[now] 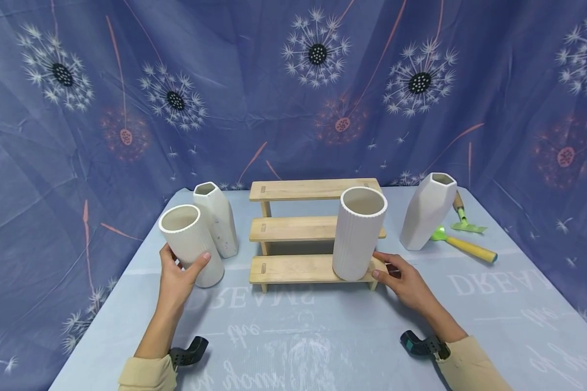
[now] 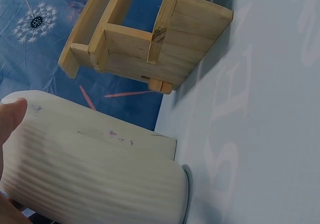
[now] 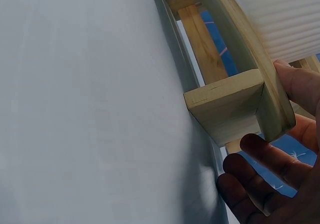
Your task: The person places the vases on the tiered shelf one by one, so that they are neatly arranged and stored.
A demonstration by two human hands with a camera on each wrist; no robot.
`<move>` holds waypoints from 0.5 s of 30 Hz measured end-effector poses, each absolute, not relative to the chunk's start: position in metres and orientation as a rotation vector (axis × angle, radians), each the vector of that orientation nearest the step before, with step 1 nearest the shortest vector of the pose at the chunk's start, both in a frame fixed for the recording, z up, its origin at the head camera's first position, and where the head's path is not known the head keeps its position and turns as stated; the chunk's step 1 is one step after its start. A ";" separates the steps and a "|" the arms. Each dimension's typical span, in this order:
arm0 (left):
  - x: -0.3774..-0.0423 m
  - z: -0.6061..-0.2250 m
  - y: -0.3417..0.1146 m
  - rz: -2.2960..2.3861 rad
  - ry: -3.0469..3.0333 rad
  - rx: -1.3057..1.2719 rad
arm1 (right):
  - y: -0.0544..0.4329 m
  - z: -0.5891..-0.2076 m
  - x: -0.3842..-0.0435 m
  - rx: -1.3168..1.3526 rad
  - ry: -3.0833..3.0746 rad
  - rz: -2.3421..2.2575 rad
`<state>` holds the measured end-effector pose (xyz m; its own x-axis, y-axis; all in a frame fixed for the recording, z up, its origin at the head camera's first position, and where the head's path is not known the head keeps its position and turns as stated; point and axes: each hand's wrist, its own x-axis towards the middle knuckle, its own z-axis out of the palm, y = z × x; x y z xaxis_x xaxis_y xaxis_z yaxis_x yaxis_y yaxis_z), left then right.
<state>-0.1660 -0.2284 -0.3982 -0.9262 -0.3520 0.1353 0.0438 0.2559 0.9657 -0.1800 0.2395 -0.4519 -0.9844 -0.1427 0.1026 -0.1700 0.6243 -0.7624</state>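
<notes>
A white ribbed cylindrical vase (image 1: 195,250) stands at the left of the table, and my left hand (image 1: 178,279) grips it low down, thumb on the near side. In the left wrist view the thumb (image 2: 11,115) shows at the edge; the other fingers are mostly hidden. A three-tier wooden display shelf (image 1: 293,267) stands in the middle. Its bottom step bears a second ribbed vase (image 1: 356,239) near the right end. My right hand (image 1: 405,282) holds that end of the step between thumb and fingers, beside the vase.
A white faceted vase (image 1: 219,222) stands behind the left ribbed one; another faceted vase (image 1: 425,214) is right of the shelf. Beyond it lie a green garden tool with a yellow handle (image 1: 472,248) and a small green rake (image 1: 464,222). A blue dandelion-print curtain (image 1: 274,108) hangs behind.
</notes>
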 end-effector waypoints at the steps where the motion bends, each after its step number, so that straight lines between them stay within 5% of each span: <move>1: -0.167 -0.398 -0.228 -1.717 -2.207 0.280 | 0.240 -0.452 -0.180 0.274 -2.800 1.319; 15: -0.175 -0.402 -0.227 -1.697 -2.179 0.299 | 0.240 -0.452 -0.180 0.267 -2.809 1.334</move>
<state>-0.1748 -0.2272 -0.4025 -0.9123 -0.3803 0.1517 0.0540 0.2554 0.9653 -0.1800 0.2401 -0.4519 -0.9851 -0.1454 0.0918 -0.1630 0.6202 -0.7674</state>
